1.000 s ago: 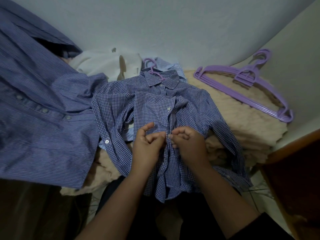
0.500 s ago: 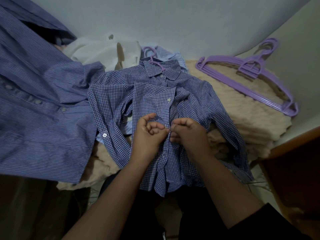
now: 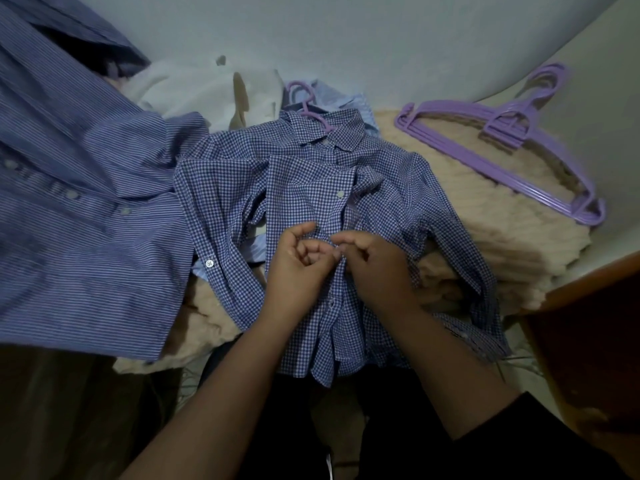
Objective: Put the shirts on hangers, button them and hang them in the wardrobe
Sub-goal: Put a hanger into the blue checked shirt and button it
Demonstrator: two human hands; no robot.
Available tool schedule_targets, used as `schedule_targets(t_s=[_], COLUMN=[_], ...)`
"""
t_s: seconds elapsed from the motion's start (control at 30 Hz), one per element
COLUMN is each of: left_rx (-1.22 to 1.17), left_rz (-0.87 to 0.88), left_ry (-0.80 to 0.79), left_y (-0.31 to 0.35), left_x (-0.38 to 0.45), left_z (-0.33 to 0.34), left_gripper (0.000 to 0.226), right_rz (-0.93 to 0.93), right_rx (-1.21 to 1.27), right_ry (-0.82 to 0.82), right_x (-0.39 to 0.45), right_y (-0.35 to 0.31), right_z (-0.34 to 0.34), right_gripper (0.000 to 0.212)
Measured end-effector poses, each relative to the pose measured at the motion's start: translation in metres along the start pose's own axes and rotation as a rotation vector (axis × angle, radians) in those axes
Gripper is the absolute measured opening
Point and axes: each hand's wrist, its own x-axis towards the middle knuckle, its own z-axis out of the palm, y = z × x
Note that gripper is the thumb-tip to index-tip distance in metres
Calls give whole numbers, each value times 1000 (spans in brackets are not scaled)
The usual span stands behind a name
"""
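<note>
A cream fuzzy blanket (image 3: pixel 485 216) lay against a pale wall (image 3: pixel 346 39). At frame centre, left hand (image 3: pixel 298 261) and right hand (image 3: pixel 377 268) each kept a pinching grip on the checked shirt (image 3: pixel 304 188) placket.

The single head view looked forward and steeply down from close above the checked shirt (image 3: pixel 311 188), facing the wall beyond it.

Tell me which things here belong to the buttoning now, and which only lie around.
In use:
checked shirt
its hanger
left hand, pinching the placket
right hand, pinching the placket

Lying around:
striped shirt
white garment
spare hangers
fleece blanket
</note>
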Motion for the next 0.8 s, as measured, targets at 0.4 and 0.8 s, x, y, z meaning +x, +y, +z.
schedule_targets(t_s=[0.4,0.8], left_rx=[-59,584], left_rz=[-126,117], left_ry=[31,-52], left_y=[2,-16], left_x=[-1,-41], left_z=[-1,-10], left_gripper=[34,17], right_rz=[135,214], right_rx=[118,132], right_ry=[-95,-228], right_x=[12,-7], right_y=[2,12], right_z=[-3,-25], right_gripper=[31,54])
